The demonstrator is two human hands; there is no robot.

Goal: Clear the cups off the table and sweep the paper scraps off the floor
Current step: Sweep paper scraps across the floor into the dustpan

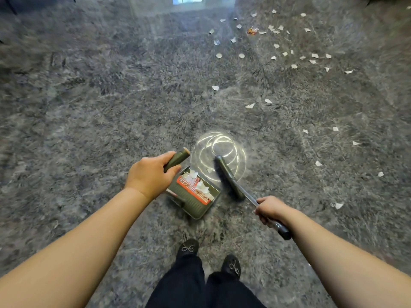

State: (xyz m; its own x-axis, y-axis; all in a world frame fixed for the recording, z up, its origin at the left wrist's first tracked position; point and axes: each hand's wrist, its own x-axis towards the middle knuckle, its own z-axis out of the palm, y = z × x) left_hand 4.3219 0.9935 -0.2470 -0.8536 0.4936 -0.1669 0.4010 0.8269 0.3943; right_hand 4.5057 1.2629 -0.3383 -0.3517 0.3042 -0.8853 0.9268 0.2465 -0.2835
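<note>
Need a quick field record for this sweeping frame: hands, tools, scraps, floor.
left hand: grips the dustpan handle
right hand: grips the broom handle
dustpan: green, on the floor ahead of the feet, holds several white scraps
broom head: dark, just right of the dustpan, on a bright ceiling-light reflection
paper scraps: many white bits unswept, mostly far right, a few nearer on the right
floor: glossy grey marbled surface
cups, table: not in view

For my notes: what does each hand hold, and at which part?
The left hand grips the dustpan by its handle's top end. The right hand grips the broom by its handle.
</note>
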